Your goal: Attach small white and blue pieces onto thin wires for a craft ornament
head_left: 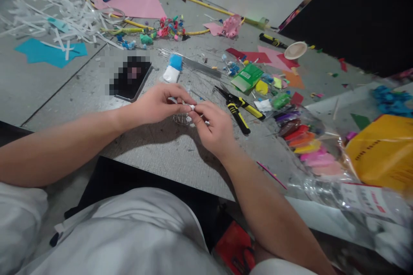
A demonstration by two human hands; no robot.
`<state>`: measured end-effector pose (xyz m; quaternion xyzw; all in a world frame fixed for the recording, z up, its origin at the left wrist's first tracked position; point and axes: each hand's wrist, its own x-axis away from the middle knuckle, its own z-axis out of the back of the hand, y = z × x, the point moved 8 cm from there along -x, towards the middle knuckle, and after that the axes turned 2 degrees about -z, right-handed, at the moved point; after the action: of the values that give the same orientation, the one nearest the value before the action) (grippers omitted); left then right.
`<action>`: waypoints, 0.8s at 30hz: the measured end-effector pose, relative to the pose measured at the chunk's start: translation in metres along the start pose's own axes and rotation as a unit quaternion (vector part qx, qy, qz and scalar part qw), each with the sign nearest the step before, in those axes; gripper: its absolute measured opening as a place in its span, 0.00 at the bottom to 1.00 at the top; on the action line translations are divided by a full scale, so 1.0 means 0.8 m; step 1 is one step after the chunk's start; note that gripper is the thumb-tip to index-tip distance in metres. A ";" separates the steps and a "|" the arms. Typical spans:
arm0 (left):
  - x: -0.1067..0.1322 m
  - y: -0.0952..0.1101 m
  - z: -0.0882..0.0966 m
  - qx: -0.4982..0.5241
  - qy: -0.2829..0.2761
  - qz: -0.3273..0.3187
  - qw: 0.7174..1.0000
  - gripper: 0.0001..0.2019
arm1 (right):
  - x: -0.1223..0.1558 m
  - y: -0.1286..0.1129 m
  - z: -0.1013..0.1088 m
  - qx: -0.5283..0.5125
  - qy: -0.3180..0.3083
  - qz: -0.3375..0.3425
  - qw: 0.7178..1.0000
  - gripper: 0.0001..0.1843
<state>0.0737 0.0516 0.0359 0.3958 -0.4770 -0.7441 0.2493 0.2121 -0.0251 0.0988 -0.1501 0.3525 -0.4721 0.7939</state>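
My left hand [158, 102] and my right hand [214, 126] meet above the near part of the table. Between their fingertips they pinch a small white lump of modelling clay [192, 107]. Just under the fingers is a little wire frame [180, 118] with white bits on it, partly hidden by my hands. Beyond my left hand lie a white packet [171, 74] and a blue packet [176, 61]. Pliers with black and yellow handles [239, 107] rest to the right of my right hand.
A phone [132, 78] lies left of my hands. White paper strips [61, 17] heap at the far left, beside pink paper [135, 5]. Bags of coloured clay [306, 142], a yellow package [383, 150] and a clear plastic bottle [355, 197] crowd the right.
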 end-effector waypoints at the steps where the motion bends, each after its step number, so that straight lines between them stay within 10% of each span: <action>1: 0.000 0.003 0.000 0.003 -0.004 -0.025 1.000 0.12 | 0.000 0.002 0.000 -0.013 -0.002 -0.010 1.000 0.09; 6: -0.002 0.006 -0.001 0.047 0.002 -0.022 0.999 0.17 | 0.000 0.014 0.006 -0.084 0.010 -0.091 0.992 0.10; 12: 0.000 -0.009 -0.009 0.053 -0.011 0.093 0.994 0.04 | -0.001 0.003 0.003 0.010 0.014 -0.013 1.000 0.09; 24: 0.003 0.009 -0.015 0.076 -0.076 0.124 0.986 0.04 | 0.002 0.002 0.008 0.069 0.046 -0.032 0.996 0.06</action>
<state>0.0823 0.0406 0.0384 0.2938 -0.5950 -0.6970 0.2719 0.2182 -0.0267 0.1018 -0.0846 0.3501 -0.5269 0.7698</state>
